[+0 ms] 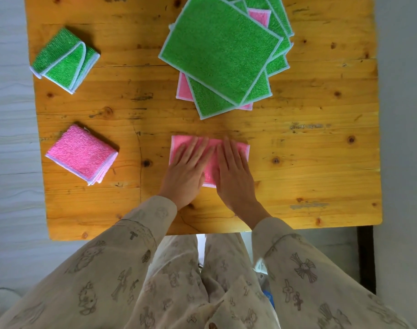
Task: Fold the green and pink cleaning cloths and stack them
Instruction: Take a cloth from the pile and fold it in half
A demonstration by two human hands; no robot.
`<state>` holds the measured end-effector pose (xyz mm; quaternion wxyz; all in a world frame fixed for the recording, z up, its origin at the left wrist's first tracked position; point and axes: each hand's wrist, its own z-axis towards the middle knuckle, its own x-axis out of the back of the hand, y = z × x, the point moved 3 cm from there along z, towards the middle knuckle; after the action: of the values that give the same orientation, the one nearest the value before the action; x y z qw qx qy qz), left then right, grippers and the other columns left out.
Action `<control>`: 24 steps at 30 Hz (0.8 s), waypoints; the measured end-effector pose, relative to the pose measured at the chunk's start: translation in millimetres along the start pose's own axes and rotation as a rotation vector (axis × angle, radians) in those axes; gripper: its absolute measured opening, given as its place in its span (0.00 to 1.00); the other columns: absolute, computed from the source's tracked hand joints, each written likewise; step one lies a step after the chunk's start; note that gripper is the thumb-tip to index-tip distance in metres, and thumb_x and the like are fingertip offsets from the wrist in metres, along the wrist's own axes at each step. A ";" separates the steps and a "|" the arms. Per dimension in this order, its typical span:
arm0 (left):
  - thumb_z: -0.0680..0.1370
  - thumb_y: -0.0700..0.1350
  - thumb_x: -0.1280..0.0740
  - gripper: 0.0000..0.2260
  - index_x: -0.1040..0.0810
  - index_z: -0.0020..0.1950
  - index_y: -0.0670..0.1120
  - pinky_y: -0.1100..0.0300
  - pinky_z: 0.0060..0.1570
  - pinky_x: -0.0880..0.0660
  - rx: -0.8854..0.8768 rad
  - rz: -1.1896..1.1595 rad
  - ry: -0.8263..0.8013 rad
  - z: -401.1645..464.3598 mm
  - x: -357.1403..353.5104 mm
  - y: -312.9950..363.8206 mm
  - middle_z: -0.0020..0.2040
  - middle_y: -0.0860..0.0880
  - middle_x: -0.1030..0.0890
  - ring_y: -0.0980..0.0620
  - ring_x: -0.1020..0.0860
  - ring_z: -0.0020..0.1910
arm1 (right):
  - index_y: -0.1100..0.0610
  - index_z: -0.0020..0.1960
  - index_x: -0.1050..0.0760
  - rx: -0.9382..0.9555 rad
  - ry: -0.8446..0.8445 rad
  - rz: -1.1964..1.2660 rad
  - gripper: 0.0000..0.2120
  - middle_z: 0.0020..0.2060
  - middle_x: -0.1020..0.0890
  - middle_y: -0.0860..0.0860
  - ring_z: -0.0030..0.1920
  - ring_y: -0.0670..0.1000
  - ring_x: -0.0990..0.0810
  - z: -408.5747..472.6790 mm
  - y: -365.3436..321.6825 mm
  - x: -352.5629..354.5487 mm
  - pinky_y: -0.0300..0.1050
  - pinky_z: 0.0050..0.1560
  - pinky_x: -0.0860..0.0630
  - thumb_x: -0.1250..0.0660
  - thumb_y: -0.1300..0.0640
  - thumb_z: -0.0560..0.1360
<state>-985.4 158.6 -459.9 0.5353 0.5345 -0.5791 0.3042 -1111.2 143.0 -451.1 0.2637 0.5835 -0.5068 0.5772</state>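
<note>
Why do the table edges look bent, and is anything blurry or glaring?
Head view: the wide-angle lens bows the table edges. Light is soft and even, with no glare and faint shadows beside the hands. The cloths look sharp; the sleeves at the bottom are slightly soft.

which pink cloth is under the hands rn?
The pink cloth at front centre, both hands pressing it flat. The other folded pink cloth lies untouched at the left.

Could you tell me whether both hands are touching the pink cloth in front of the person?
Touching. The head view shows the left hand and right hand lying flat, fingers straight, on the pink cloth.
</note>
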 end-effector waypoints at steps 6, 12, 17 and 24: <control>0.80 0.57 0.52 0.28 0.50 0.75 0.43 0.48 0.73 0.49 0.148 0.022 0.018 -18.7 -1.9 -31.4 0.76 0.45 0.47 0.49 0.49 0.75 | 0.62 0.72 0.42 0.021 0.008 -0.119 0.27 0.71 0.37 0.59 0.72 0.56 0.40 -6.4 17.2 -8.9 0.48 0.73 0.47 0.51 0.47 0.79; 0.79 0.60 0.54 0.30 0.50 0.75 0.42 0.41 0.71 0.50 0.118 0.094 -0.053 -19.6 -0.6 -37.4 0.76 0.45 0.47 0.48 0.48 0.75 | 0.62 0.73 0.44 0.005 -0.023 -0.200 0.32 0.72 0.38 0.57 0.73 0.55 0.43 -15.6 33.1 -6.7 0.51 0.72 0.46 0.50 0.41 0.78; 0.77 0.60 0.46 0.32 0.48 0.75 0.43 0.40 0.70 0.50 0.025 0.053 -0.095 -19.8 11.6 -47.5 0.76 0.46 0.46 0.49 0.49 0.74 | 0.61 0.73 0.44 0.001 -0.055 -0.253 0.30 0.72 0.38 0.59 0.73 0.58 0.41 -13.1 25.0 2.1 0.58 0.71 0.52 0.51 0.43 0.77; 0.76 0.55 0.38 0.26 0.39 0.72 0.49 0.44 0.67 0.46 0.136 -0.210 -0.017 0.7 41.3 -51.7 0.71 0.46 0.36 0.46 0.40 0.71 | 0.55 0.72 0.39 0.142 -0.081 -0.153 0.24 0.70 0.35 0.61 0.71 0.61 0.39 -2.8 7.4 6.1 0.57 0.69 0.41 0.47 0.50 0.78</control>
<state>-930.8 133.2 -432.3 0.5216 0.6300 -0.5024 0.2803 -1120.1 141.2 -446.9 0.2442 0.6605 -0.4289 0.5658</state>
